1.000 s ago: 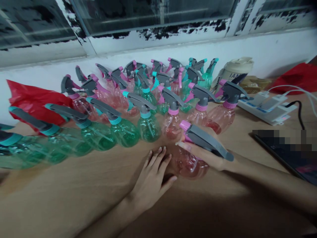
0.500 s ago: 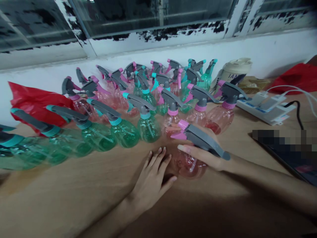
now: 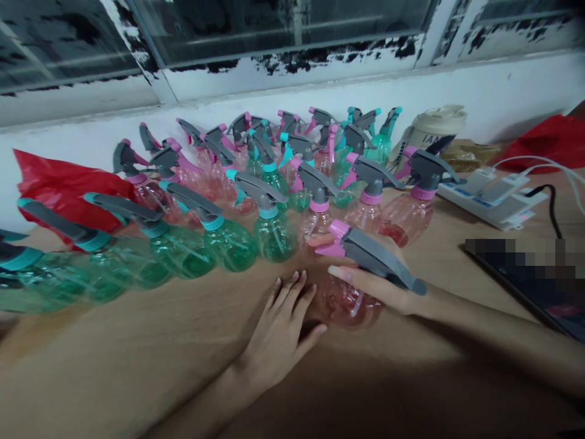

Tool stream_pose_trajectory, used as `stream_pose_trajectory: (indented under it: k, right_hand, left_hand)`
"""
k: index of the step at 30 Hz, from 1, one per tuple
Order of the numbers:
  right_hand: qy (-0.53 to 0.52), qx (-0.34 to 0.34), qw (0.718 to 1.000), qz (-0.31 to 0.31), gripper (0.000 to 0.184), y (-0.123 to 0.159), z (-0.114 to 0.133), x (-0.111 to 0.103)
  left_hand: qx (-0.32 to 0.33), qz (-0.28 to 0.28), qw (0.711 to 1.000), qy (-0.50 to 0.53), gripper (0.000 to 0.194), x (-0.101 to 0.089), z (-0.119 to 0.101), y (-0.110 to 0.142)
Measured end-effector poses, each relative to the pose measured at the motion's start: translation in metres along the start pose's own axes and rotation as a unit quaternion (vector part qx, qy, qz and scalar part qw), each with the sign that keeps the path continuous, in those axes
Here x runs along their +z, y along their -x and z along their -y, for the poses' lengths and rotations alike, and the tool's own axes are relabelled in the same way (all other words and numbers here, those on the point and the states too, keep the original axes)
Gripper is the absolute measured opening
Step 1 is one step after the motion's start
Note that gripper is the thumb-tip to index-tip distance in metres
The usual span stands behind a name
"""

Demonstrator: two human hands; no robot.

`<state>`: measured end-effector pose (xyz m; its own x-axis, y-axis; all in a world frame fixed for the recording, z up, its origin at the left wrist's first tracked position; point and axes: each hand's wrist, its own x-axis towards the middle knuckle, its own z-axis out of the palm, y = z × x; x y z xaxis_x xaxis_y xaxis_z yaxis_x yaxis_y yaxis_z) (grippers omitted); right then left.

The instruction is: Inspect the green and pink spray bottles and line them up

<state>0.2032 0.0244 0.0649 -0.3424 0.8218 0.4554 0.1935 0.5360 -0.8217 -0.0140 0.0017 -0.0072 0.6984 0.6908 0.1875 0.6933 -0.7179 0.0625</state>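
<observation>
A pink spray bottle (image 3: 350, 303) with a grey and pink trigger head (image 3: 372, 256) stands on the wooden table (image 3: 137, 353) just in front of the rows. My right hand (image 3: 375, 283) wraps round its neck under the trigger head. My left hand (image 3: 281, 332) lies flat on the table with fingers stretched out, its fingertips touching the bottle's left side. Behind stand several green spray bottles (image 3: 274, 235) and pink spray bottles (image 3: 409, 213) in rows up to the wall.
A red plastic bag (image 3: 64, 189) lies at the left. A white power strip (image 3: 496, 201) with cables, a cream jar (image 3: 432, 131) and another red bag (image 3: 548, 143) are at the right. A dark flat device (image 3: 539, 286) lies at the right edge.
My right hand has shifted the pink bottle slightly away from me and its trigger head has risen a little. The left hand has stayed in place.
</observation>
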Motion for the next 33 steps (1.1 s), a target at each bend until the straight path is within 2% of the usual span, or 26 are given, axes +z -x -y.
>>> stream_pose_trajectory:
  k: [7,12,19,26,31,33]
  right_hand:
    - [0.051,-0.055,0.997,-0.035,0.018,-0.002,-0.004,0.001]
    - [0.049,-0.049,0.997,-0.014,0.005,-0.005,0.001,0.000]
    - [0.034,-0.023,0.999,-0.001,0.006,-0.006,0.005,0.000]
    - [0.071,-0.006,0.997,-0.016,0.014,-0.006,0.011,0.002]
    - [0.047,-0.025,0.998,-0.021,0.008,-0.004,0.007,0.002]
    - [0.046,-0.035,0.998,-0.020,0.018,-0.002,0.004,0.002]
  left_hand:
    - [0.003,0.002,1.000,-0.001,0.056,0.001,0.001,0.000]
    - [0.001,0.001,1.000,0.009,0.055,0.000,0.001,0.000]
    - [0.000,0.019,1.000,0.000,0.056,-0.003,-0.001,-0.001]
    - [-0.003,0.017,1.000,0.012,0.056,-0.002,0.000,-0.001]
    - [-0.001,0.013,1.000,-0.001,0.057,-0.002,-0.001,0.000]
    - [0.002,0.009,1.000,-0.006,0.056,-0.001,-0.001,0.000]
